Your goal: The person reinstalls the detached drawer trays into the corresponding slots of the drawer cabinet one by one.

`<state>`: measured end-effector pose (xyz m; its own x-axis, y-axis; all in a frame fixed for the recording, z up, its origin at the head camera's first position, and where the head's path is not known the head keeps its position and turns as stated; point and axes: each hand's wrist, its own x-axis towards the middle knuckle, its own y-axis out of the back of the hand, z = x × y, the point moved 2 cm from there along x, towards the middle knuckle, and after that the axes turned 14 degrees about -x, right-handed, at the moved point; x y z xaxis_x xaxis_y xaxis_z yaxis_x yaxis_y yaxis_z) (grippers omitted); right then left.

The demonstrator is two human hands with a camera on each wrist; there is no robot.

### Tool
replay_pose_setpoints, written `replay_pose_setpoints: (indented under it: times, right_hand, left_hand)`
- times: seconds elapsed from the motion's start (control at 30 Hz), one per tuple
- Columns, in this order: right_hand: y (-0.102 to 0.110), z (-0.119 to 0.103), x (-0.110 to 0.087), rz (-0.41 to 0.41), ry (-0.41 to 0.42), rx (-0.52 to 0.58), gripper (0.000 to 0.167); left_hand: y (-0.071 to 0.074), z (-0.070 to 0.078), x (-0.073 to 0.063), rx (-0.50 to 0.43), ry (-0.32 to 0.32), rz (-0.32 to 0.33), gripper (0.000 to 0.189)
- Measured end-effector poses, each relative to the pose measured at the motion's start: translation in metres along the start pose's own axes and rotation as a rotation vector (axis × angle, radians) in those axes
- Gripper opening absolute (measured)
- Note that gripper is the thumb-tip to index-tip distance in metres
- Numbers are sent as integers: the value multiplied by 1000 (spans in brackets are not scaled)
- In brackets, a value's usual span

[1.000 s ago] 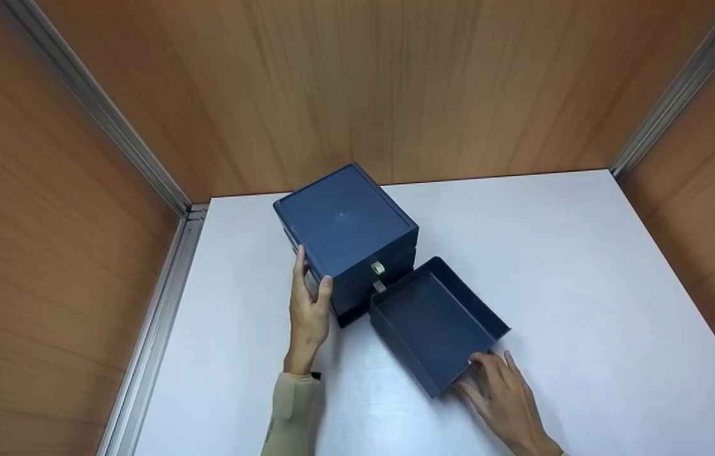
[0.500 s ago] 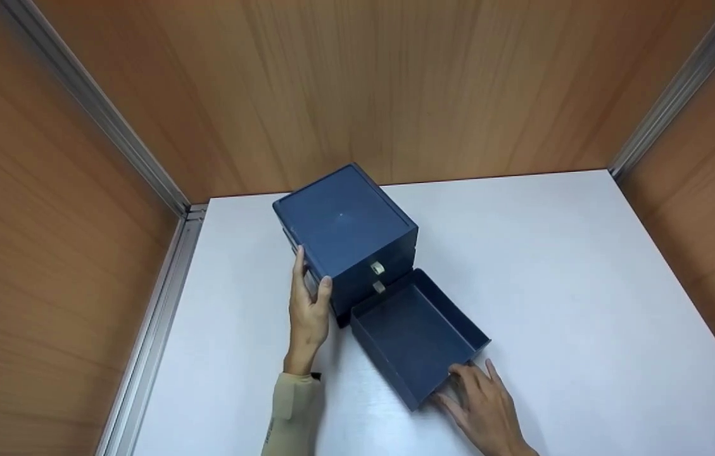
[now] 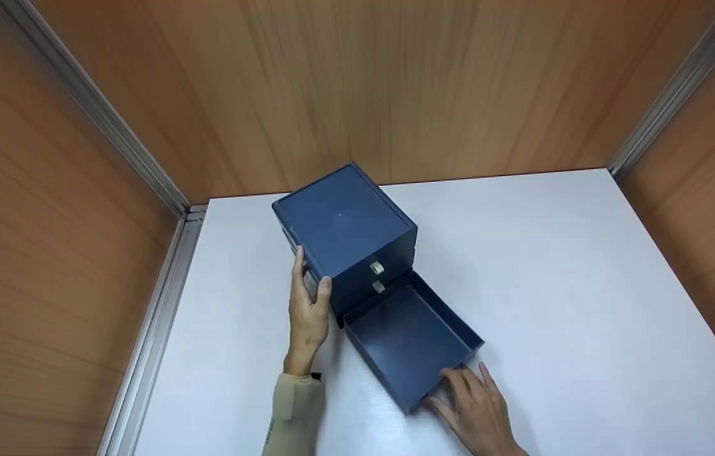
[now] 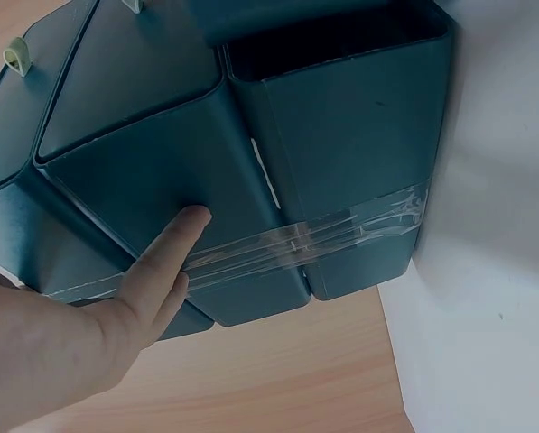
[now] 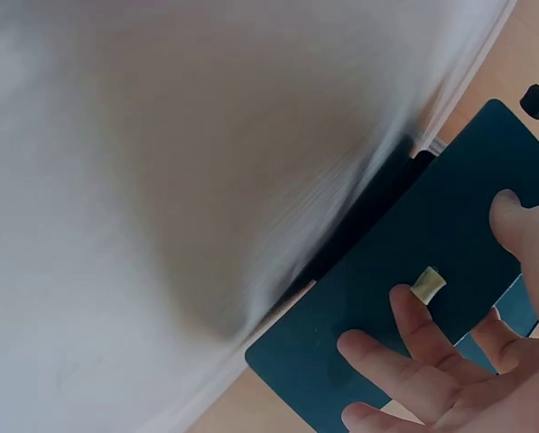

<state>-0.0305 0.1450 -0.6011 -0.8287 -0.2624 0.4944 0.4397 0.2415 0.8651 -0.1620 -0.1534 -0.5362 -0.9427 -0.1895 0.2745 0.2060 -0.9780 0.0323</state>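
Observation:
A dark blue desktop drawer cabinet [image 3: 341,218] stands turned at an angle on the white table. My left hand [image 3: 308,313] rests along its left side, fingers straight; in the left wrist view a fingertip touches the side panel [image 4: 152,171] above a band of clear tape [image 4: 296,242]. A drawer [image 3: 417,339] with nothing in it lies at the lowest compartment, its back end at the opening. My right hand [image 3: 474,408] holds the drawer's front, one finger over the rim. Other fingertips touch the front panel [image 5: 359,307] beside its pale pull tab [image 5: 428,285].
Two pale tabs [image 3: 377,277] mark the upper drawers, which sit inside the cabinet. Behind it rises a wooden wall panel [image 3: 357,95], with more panels at both sides. White table surface [image 3: 553,285] extends to the right.
My right hand has moved the drawer left and slightly toward me, bringing its back end in line with the lowest opening. The cabinet and my left hand have stayed in place.

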Motion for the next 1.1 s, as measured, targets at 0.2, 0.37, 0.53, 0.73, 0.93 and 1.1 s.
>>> replay_pose_setpoints:
  times: [0.2,0.37,0.53,0.73,0.93,1.1]
  right_hand:
    - [-5,-2,7,12,15,-9,59]
    - [-11,-3,15,15,18,-18,57]
    - [-16,-2,21,18,26,-34,56]
    - [-23,-1,31,-8,55,-66,52]
    - [-28,-2,42,4,72,-68,52]
    - [-32,-5,53,6,87,-65,51]
  left_hand:
    - [0,-1,0,18,13,11,73]
    - [0,-2,1,11,7,11,74]
    - [-3,-3,1,3,-7,8,73]
    - [-4,-2,3,-2,-16,10,72]
    - [-6,-2,2,1,-4,3,72]
    - [-6,-3,2,5,8,3,73]
